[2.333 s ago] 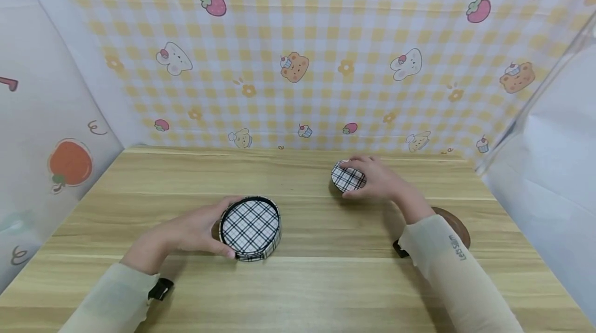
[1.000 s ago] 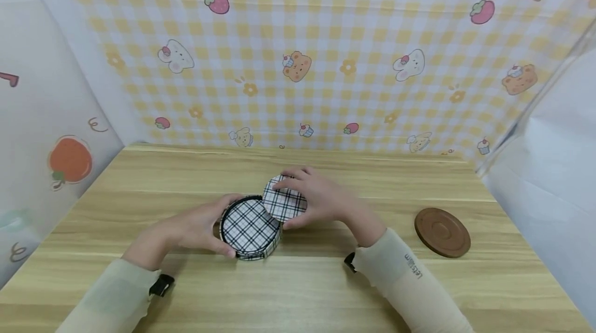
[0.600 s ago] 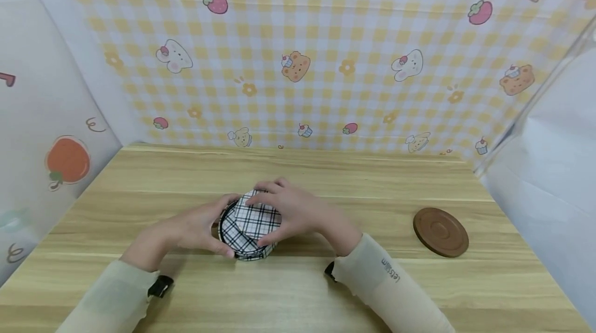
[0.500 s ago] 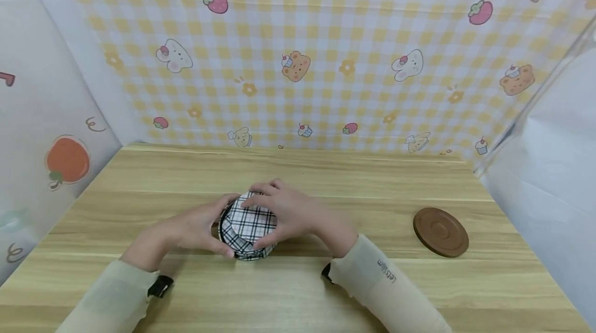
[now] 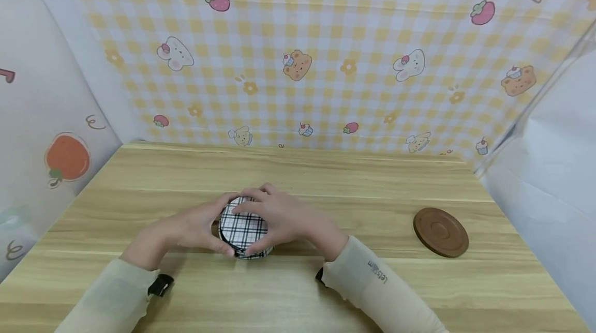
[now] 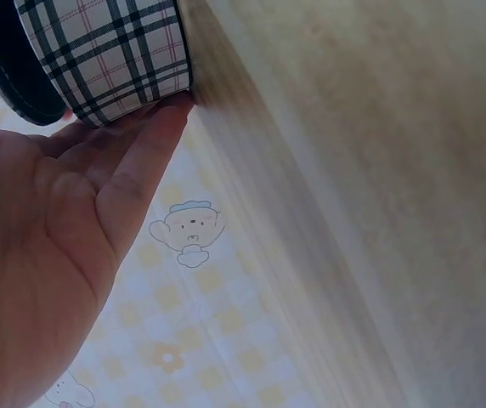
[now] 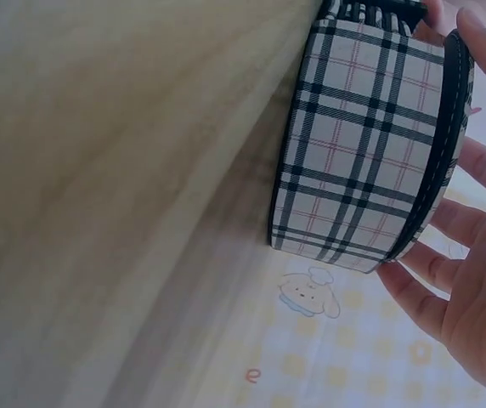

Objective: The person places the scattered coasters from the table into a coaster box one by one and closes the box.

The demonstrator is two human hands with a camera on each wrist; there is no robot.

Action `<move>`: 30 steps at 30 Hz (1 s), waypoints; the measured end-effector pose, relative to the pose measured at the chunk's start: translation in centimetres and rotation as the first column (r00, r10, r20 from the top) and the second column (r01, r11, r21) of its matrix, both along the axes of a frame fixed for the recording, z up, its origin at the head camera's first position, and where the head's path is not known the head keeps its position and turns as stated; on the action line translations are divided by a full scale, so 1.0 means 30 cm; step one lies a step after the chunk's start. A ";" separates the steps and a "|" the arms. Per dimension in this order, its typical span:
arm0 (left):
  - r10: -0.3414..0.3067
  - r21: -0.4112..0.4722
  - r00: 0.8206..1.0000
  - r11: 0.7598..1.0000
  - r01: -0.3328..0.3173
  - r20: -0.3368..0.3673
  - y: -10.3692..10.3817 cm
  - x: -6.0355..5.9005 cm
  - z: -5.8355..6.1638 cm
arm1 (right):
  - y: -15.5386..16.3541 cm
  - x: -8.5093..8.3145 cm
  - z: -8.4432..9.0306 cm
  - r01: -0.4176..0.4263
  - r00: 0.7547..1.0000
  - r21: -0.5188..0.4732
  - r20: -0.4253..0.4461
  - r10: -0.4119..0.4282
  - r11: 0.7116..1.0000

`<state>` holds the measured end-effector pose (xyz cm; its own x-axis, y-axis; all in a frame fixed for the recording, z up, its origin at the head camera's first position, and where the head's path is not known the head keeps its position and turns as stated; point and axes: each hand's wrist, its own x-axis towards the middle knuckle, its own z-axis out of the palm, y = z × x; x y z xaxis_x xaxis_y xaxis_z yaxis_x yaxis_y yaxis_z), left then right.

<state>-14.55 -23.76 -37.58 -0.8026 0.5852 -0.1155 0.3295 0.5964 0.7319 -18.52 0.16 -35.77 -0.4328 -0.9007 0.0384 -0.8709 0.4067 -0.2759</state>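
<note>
A round black-and-white plaid box stands on the wooden table, left of centre. A smaller round plaid piece sits on its top, mostly under my fingers. My left hand grips the box's left wall, thumb at the front. My right hand curls over the top from the right and holds the smaller piece there. In the left wrist view a fingertip of my left hand touches the box wall. The right wrist view shows the box and my right hand at its black rim.
A brown round coaster lies flat on the table to the right, apart from both hands. Patterned paper walls close the back and left; a clear panel stands at the right.
My right hand carried the smaller plaid piece from the far right of the table leftward and lowered it onto the big box. The left hand and box stayed put; the coaster came into view.
</note>
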 end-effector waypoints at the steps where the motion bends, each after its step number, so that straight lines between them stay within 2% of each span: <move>1: -0.001 0.007 1.000 1.000 0.001 0.005 0.000 -0.001 0.001 | -0.001 0.000 -0.001 -0.003 1.000 0.001 -0.003 0.003 1.000; 12: -0.017 0.026 1.000 1.000 0.018 -0.011 0.002 -0.005 0.000 | -0.012 -0.002 -0.009 -0.001 1.000 0.052 0.018 0.000 0.999; 18: -0.019 0.021 0.999 1.000 0.019 -0.027 0.004 -0.005 -0.002 | 0.001 0.000 -0.004 0.016 0.999 0.048 0.039 -0.018 0.999; 25: -0.018 0.028 0.999 0.999 0.018 -0.028 0.007 -0.006 -0.002 | 0.062 -0.002 0.013 0.072 0.995 0.022 0.060 -0.073 0.997; 30: -0.012 0.028 0.999 1.000 0.013 -0.037 0.007 -0.004 -0.008 | 0.131 -0.002 0.022 0.111 0.987 0.002 0.114 -0.110 0.994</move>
<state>-14.67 -23.55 -37.82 -0.7988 0.5976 -0.0693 0.3636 0.5713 0.7358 -18.59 4.08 -35.12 -0.5312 -0.8471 -0.0131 -0.7835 0.4971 -0.3728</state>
